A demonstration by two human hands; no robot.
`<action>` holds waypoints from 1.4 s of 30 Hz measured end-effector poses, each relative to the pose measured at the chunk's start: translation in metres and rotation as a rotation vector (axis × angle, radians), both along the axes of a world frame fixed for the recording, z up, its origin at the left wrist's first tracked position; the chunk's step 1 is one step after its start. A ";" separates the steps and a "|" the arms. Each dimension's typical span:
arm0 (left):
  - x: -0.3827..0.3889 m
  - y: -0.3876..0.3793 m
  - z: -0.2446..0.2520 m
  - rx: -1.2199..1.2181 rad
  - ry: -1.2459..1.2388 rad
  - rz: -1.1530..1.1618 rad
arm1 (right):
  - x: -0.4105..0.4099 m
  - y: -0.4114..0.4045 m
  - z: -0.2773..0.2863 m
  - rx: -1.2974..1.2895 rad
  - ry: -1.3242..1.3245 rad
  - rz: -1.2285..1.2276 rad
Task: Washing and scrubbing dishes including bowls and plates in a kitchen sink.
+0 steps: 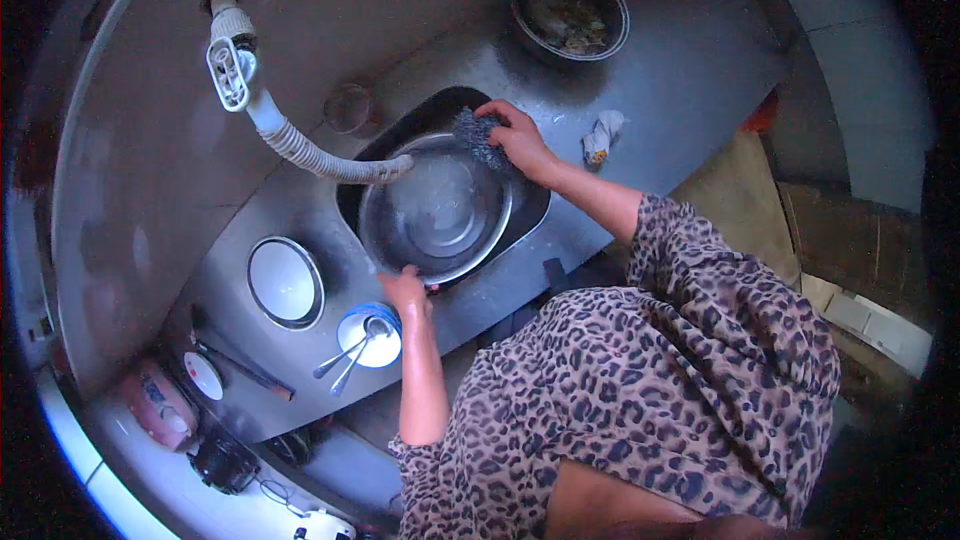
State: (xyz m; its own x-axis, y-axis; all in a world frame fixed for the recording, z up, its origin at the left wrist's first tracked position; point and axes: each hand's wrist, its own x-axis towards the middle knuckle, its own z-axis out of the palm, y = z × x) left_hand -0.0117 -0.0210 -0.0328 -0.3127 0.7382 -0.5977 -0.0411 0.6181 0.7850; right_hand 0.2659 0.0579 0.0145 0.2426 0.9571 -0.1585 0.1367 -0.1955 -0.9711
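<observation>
A round metal basin [442,240] sits tilted in the sink [531,219], with a shallow pool of liquid at its bottom. My left hand [406,289] grips the basin's near rim, its thumb on the inner side. In my right hand [519,141] is a grey metal scouring pad [480,136], held at the basin's far right rim. The corrugated spout hose [330,156] of a white tap [229,73] ends over the basin. Whether water runs from it is hard to tell.
White bowls [281,281] and a blue-rimmed bowl [381,351] with two spoons stand left on the steel counter. A knife [244,369] and small white dish [203,376] lie beyond. A dark pot [570,15] with scraps stands at the back; a crumpled white cloth [601,136] lies right.
</observation>
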 end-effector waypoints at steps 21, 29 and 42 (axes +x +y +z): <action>0.019 -0.004 -0.028 -0.779 -1.225 0.385 | -0.060 0.000 0.010 0.535 -0.507 0.019; 0.012 -0.005 -0.036 -0.677 -1.442 -0.029 | 0.000 0.121 -0.175 0.178 -0.267 0.272; -0.019 -0.001 -0.085 -0.927 -1.494 0.155 | -0.074 -0.076 -0.020 0.185 -0.067 -0.037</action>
